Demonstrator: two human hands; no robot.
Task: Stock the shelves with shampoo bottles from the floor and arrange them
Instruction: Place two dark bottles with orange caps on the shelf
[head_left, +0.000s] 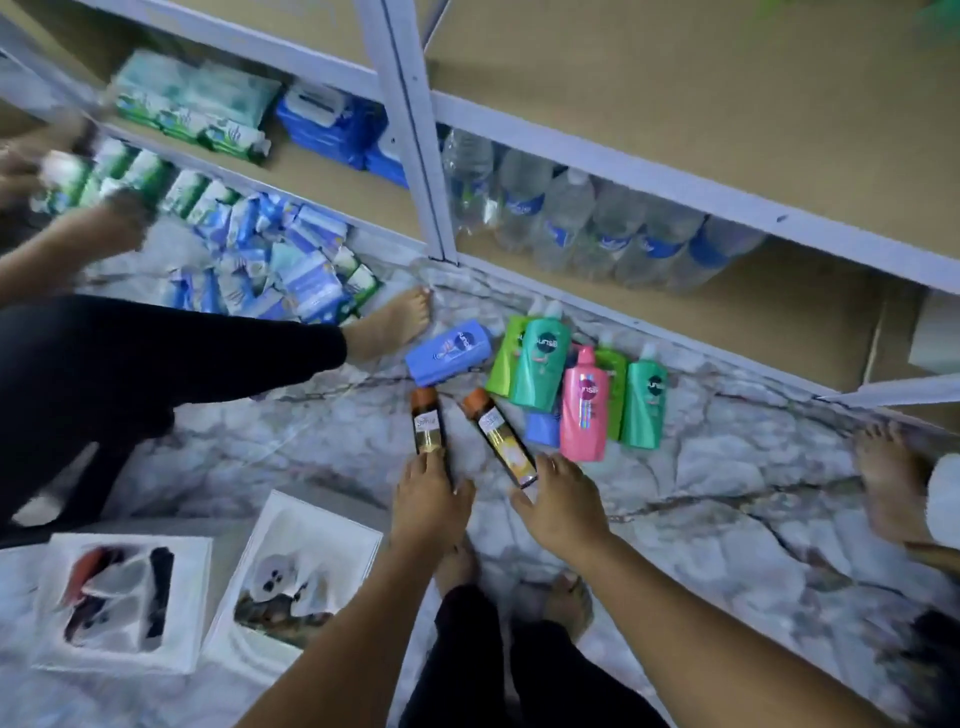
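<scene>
Marbled grey floor (727, 483) ran up to a white metal shelving unit (410, 156) with brown boards; water bottles (587, 223) lay on its lowest board to the right, and wrapped packs (187, 104) filled the shelves to the left. More small packs (291, 270) were heaped on the floor by another person's bare foot (395, 322), and two white boxes (208, 587) sat at lower left.

From the head camera, the shampoo bottles (576, 384) lay in a loose cluster just in front of the shelf base: green, pink and blue ones overlapping, one blue bottle (449, 351) off to the left. Nearer the person lay two slim dark bottles with orange caps, well apart from each other at the caps. The left hand (428, 499) had its fingers curled over the base of the left slim bottle (427, 426); the right hand (563, 501) reached the base of the right slim bottle (500, 439), fingers spread and touching it, though whether they had closed round it could not be told.

The step in hand looked like picking up both slim bottles together. Doing it well probably meant wrapping each body firmly near the middle, not the end, lifting caps-up, and standing them side by side on a bare board.
</scene>
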